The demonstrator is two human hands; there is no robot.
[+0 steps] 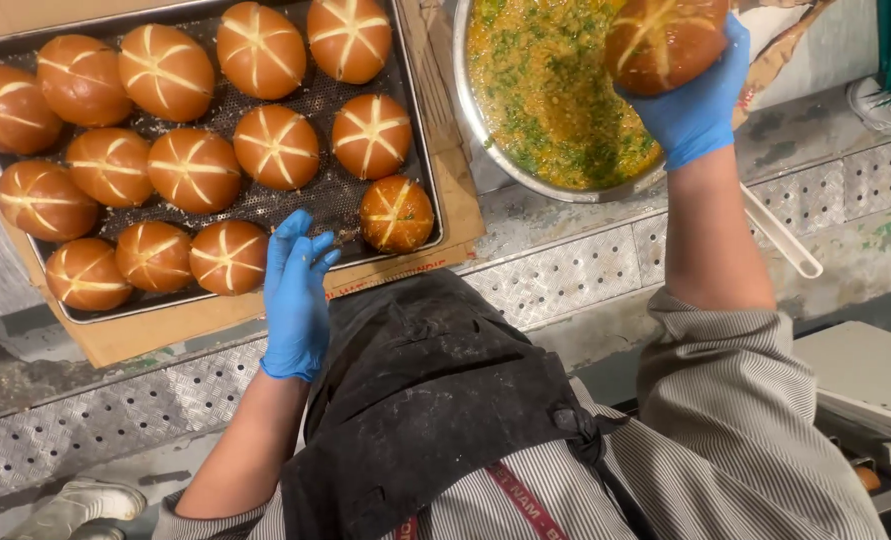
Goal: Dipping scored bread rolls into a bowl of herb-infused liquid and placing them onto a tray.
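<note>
- The desk (565,262) of perforated metal carries a dark baking tray (420,150) on cardboard and, to its right, a round metal bowl (462,90).
- The tray holds rows of scored brown buns (195,168). Only the bun at the tray's near right corner (396,213) looks glossy with green flecks, so by my judgement one bun is coated and the rest on the tray are left to do.
- The bowl is filled with a yellow, herb-flecked sauce (550,90).
- The right hand (700,95), in a blue glove, grips one bun (663,40) from beneath, held over the sauce at the bowl's right side.
- The left hand (295,290), also gloved, is loose and empty, fingers resting at the tray's near edge, just beside the glossy bun and well apart from the held one.
</note>
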